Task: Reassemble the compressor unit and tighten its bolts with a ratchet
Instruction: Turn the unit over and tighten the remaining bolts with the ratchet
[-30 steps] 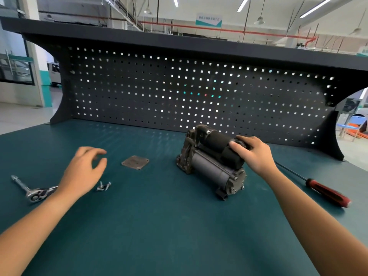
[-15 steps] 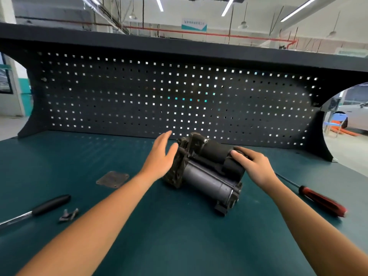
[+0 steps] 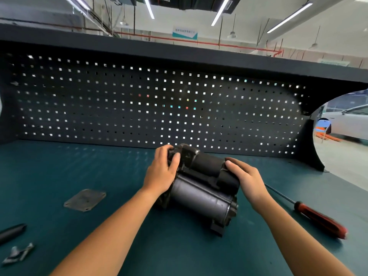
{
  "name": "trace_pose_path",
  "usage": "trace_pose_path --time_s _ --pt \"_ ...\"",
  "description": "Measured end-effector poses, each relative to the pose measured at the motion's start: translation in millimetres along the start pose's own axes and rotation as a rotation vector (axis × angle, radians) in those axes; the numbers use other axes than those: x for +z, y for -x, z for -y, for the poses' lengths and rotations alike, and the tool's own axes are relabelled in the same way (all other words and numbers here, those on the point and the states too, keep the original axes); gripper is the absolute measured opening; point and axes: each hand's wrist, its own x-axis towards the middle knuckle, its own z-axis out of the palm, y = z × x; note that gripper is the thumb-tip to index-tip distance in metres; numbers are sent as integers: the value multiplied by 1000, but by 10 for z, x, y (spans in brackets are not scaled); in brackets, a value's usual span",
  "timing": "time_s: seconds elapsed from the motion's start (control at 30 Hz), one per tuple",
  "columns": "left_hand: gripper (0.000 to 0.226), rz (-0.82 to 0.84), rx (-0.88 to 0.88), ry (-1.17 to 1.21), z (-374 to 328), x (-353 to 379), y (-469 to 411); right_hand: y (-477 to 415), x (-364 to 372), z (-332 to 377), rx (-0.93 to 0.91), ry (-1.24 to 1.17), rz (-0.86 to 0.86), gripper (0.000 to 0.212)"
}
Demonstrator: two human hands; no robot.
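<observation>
Compressor unit (image 3: 201,188) lay near the middle of the teal workbench (image 3: 99,166), in front of the perforated back panel (image 3: 139,106), with both hands on it. The left hand (image 3: 161,174) gripped the far, bracket-like end, fingers curled over the top and thumb pressed against the casting. The right hand (image 3: 247,180) was wrapped over the other end of the dark upper cylinder. The step looked like turning or seating the body so that the face taking the cover plate (image 3: 85,200) could be reached. The plate lay flat on the mat well to the left, not yet fitted.

To do this well, the unit should probably be pivoted on the mat, not lifted, with both hands kept on until it sat steady on its feet and could not roll. Then the plate's holes could be lined up and the bolts (image 3: 18,254) started by finger before any tool went on.

The body was grimy cast metal: a smooth, dull grey lower cylinder, a matte black one above it, and a lumpy ribbed end-piece. The plate was thin and roughly square, with a hole at each rounded corner. The bolts at the near left were too blurred to count, and beside them lay a black tool handle (image 3: 12,233) — likely the ratchet's. A red-handled screwdriver (image 3: 320,221) with a thin shank lay to the right.
</observation>
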Motion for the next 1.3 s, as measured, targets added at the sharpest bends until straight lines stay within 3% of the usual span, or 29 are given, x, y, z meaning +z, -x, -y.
trace_pose_path --time_s 0.27,0.4,0.47,0.53,0.7,1.07,1.13,1.3 --pt "43 28 -84 -139 -51 124 -184 -145 51 -70 -15 -180 -211 16" --pt "48 86 -133 -190 -41 190 -307 -155 62 -144 6 -251 -119 10" --pt "51 135 -169 -213 -31 230 -385 -168 61 -214 30 -271 -76 30" --pt "52 192 -200 -251 -15 277 -468 -196 75 -247 76 -363 -122 36" --pt "54 274 -274 -322 18 387 -611 -318 86 -293 210 -580 -222 25" --pt "51 440 -364 -454 66 539 -768 -487 112 -440 390 -645 -277 9" --pt "53 490 -417 -487 64 536 -753 -482 141 -481 430 -671 -281 14" --pt "40 476 -433 -465 46 406 -641 -456 189 -480 427 -660 -262 8"
